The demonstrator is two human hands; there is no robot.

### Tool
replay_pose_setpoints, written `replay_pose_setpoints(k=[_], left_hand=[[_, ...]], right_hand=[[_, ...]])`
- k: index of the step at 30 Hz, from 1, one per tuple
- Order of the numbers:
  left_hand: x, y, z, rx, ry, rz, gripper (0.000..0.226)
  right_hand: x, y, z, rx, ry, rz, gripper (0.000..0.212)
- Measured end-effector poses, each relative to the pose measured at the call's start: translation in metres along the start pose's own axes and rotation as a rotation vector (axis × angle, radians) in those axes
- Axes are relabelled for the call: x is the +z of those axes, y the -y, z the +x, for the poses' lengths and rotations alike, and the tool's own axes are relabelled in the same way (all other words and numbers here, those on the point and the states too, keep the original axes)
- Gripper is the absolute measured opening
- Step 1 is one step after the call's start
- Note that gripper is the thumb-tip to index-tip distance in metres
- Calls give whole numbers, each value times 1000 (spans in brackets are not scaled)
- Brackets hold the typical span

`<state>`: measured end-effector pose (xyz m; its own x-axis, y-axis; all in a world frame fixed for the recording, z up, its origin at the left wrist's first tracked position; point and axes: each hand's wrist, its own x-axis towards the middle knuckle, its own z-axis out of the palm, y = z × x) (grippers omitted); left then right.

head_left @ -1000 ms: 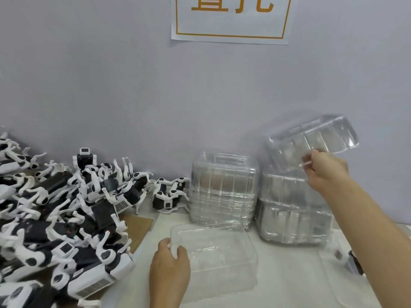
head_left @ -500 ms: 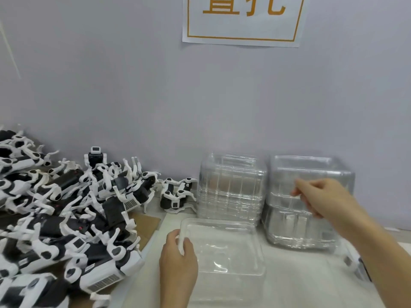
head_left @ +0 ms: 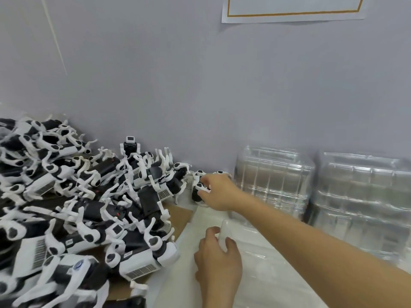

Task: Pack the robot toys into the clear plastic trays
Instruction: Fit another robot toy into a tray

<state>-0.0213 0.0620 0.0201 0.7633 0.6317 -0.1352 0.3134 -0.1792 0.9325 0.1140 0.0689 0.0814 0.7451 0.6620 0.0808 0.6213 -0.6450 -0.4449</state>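
Toy pile (head_left: 84, 210): black-and-white robot toys heaped over the worktop's left side.
Tray stacks (head_left: 320, 196): two, along the back edge.
Open tray (head_left: 262, 270): near edge, left hand (head_left: 219, 265) gripping its corner.
Right hand (head_left: 219, 192): fingers curled around a small toy (head_left: 198, 190) by the pile's back end.

A bare table strip (head_left: 189, 238) runs between the toy heap (head_left: 89, 207) and tray stacks (head_left: 273, 185).

Two hands (head_left: 219, 192), two tray stacks (head_left: 274, 183) — robot toys (head_left: 89, 207) uncountable.
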Motion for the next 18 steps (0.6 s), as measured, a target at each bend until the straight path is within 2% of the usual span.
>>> replay_pose_setpoints(k=[5, 9, 12, 15, 18], left_hand=[[2, 0, 2, 14, 18, 55, 20], [3, 1, 3, 17, 40, 49, 20], [4, 1, 3, 13, 44, 33, 22], [4, 2, 4, 9, 45, 33, 25], [3, 1, 3, 7, 46, 4, 23]], right_hand=[[31, -4, 44, 88, 32, -110, 18], [43, -3, 51, 79, 25, -277, 9], [42, -5, 47, 68, -37, -350, 25], [39, -11, 44, 99, -105, -262, 23], [28, -15, 42, 167, -207, -30, 20]])
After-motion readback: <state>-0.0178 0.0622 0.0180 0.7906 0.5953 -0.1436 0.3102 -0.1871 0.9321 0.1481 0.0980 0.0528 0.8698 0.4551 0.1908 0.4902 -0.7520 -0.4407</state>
